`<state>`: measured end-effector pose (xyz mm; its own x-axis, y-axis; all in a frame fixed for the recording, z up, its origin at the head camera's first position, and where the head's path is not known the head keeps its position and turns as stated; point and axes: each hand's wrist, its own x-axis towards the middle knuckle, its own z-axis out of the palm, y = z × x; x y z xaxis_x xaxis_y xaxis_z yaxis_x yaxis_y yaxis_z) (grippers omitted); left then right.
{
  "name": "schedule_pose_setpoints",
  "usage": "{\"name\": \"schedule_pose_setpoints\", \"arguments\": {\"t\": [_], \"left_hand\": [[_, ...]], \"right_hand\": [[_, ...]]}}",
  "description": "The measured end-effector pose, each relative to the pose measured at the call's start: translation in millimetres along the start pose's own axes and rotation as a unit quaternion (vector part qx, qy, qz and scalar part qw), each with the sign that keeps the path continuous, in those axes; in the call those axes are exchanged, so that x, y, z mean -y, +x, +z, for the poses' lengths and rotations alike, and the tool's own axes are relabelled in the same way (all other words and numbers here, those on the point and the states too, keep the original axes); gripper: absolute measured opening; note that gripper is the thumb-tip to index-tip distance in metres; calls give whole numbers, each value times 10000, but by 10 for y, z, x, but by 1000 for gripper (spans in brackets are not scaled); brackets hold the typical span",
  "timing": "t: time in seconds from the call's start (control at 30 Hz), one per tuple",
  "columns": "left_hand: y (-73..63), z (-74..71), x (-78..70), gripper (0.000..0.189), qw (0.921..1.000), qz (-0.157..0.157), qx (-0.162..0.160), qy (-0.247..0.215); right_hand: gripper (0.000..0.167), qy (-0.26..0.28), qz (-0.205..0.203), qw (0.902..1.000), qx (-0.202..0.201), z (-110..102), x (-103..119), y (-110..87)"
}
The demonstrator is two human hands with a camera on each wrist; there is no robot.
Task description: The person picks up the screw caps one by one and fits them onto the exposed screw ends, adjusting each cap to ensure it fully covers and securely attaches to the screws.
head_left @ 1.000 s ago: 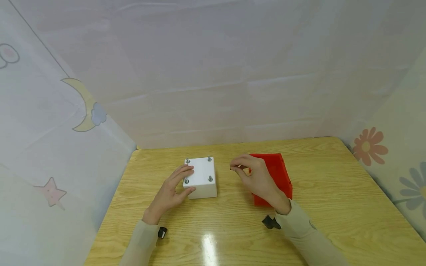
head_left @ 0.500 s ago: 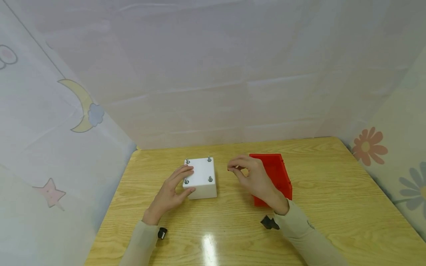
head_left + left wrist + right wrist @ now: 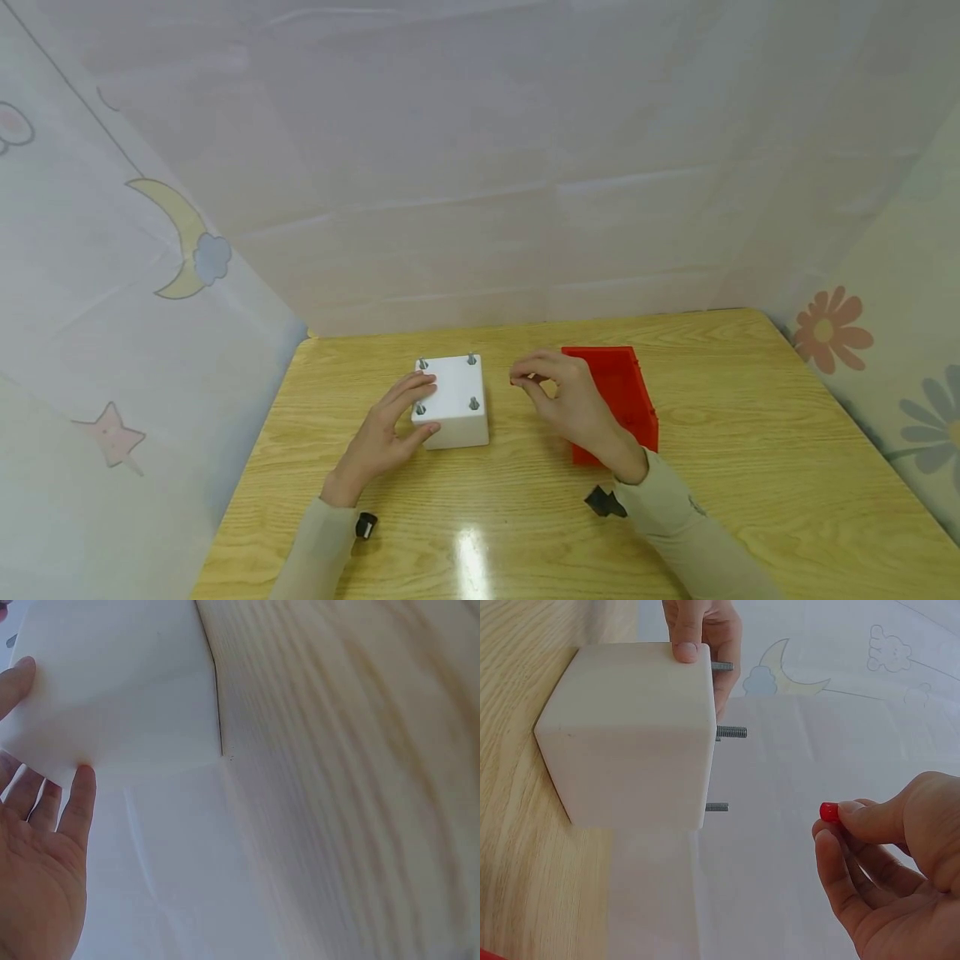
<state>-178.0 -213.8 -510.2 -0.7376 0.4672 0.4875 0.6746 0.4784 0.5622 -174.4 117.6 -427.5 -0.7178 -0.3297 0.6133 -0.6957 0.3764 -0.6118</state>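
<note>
A white block [image 3: 459,387] stands on the table with metal threaded studs [image 3: 474,403] upright at the corners of its top. My left hand [image 3: 390,429] holds it at the left, thumb on the near face and fingers over the left edge; in the left wrist view the fingertips [image 3: 84,776] touch the white surface. To the right of the block, my right hand [image 3: 566,398] is raised above table level. Its thumb and finger pinch a small red cylindrical piece [image 3: 829,811], apart from the studs [image 3: 731,732]. In the head view that piece is mostly hidden by the fingers.
A red open bin [image 3: 626,392] sits just right of the block, partly covered by my right hand and forearm. The wooden table [image 3: 750,433] ends at a patterned cloth backdrop [image 3: 480,208] behind and on both sides.
My right hand has shifted slightly left toward the white block, keeping its pinch on the small red piece. The left hand and the block have stayed put.
</note>
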Motion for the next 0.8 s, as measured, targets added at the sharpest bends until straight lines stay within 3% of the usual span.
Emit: {"name": "schedule_pose_setpoints", "arguments": {"t": [0.8], "left_hand": [[5, -3, -8, 59, 9996, 213, -38, 183]], "right_hand": [[20, -7, -355, 9994, 15, 63, 9, 73]]}}
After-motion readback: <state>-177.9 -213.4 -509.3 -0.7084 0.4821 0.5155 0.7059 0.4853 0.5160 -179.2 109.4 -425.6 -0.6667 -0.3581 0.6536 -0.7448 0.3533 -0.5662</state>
